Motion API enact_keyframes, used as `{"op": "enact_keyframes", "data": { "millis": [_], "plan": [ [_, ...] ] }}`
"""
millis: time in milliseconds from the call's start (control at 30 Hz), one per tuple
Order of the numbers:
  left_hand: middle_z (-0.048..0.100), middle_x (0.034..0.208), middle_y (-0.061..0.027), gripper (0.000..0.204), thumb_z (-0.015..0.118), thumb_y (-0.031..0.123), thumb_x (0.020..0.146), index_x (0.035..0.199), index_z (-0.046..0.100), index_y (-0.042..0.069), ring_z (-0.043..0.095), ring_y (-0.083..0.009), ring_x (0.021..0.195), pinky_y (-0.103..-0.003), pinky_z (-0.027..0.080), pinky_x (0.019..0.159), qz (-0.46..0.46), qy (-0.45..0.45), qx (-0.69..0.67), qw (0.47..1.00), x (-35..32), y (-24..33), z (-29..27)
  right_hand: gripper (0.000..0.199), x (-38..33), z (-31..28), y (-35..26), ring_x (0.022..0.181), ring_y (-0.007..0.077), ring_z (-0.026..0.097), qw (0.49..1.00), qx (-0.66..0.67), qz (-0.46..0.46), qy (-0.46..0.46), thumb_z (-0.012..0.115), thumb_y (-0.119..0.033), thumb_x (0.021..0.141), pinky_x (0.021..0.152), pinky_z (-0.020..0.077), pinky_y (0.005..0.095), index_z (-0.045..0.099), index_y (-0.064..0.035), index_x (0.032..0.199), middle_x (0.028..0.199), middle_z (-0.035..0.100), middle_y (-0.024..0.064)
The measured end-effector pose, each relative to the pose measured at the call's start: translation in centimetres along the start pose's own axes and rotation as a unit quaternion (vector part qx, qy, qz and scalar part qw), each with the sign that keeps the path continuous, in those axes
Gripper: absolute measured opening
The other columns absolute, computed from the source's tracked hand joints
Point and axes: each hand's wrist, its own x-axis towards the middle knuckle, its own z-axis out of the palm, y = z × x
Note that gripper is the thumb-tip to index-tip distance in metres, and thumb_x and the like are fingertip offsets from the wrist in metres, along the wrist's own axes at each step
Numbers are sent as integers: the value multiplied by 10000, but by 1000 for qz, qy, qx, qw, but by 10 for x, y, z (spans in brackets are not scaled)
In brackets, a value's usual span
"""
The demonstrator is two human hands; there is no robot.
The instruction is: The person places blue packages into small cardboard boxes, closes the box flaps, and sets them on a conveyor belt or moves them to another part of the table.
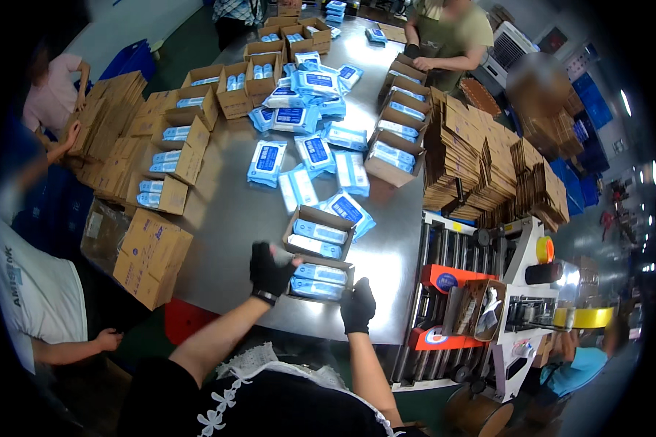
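A small open cardboard box [352,271] with two blue-and-white packs of wet wipes [318,273] sits at the table's near edge, between my hands. My left hand [270,271], in a black glove with bare fingertips, reaches to its far left corner; a greyish blur at the fingers hides their grip. On the right, my right hand [358,306], also black-gloved, is curled against the box's side wall. Directly beyond stands another open box [350,227] holding wipe packs. Loose wipe packs [297,188] lie past it in a spread that rises to a pile.
Filled boxes [171,198] line the table's left edge, others [395,175] the right. Stacks of flattened cardboard [481,160] stand right of the table, above a roller tape machine [452,291]. A co-worker [452,44] works at the far right; other people stand at left.
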Motion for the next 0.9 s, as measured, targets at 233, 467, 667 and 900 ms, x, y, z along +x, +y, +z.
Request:
{"op": "enact_keyframes", "data": {
  "millis": [233, 467, 667, 900],
  "plan": [
    [580, 733, -162, 149, 589, 204, 772, 779, 501, 83, 579, -383, 720, -473, 462, 655, 199, -265, 41, 943, -61, -35, 48, 284, 0, -15, 1, 782, 345, 656, 976, -46, -60, -205, 566, -235, 818, 680, 515, 461, 609, -101, 1065, 864, 666, 186],
    [622, 1025, -180, 660, 762, 546, 648, 1041, 577, 49, 603, -331, 971, -416, 471, 815, 191, -523, 72, 828, -56, 3, 42, 400, 2, 1, 91, 841, 317, 653, 897, 40, -262, -353, 712, -427, 753, 757, 519, 431, 640, -90, 955, 911, 673, 122],
    [563, 996, -164, 860, 866, 391, 593, 1170, 356, 8, 589, -258, 969, -374, 474, 854, -43, -398, -124, 908, -65, -84, 96, 201, -7, -39, 25, 794, 296, 638, 947, 101, -252, -170, 630, -261, 795, 728, 506, 389, 656, -91, 900, 881, 658, 126],
    [560, 912, -155, 548, 745, 263, 740, 1041, 360, 16, 591, -296, 820, -417, 491, 730, 16, -389, -127, 912, -113, -24, 196, 526, -15, -53, 78, 1281, 368, 386, 973, -42, -223, -46, 654, -407, 802, 1088, 200, 593, 543, -129, 1234, 1326, 486, 163]
  ]
}}
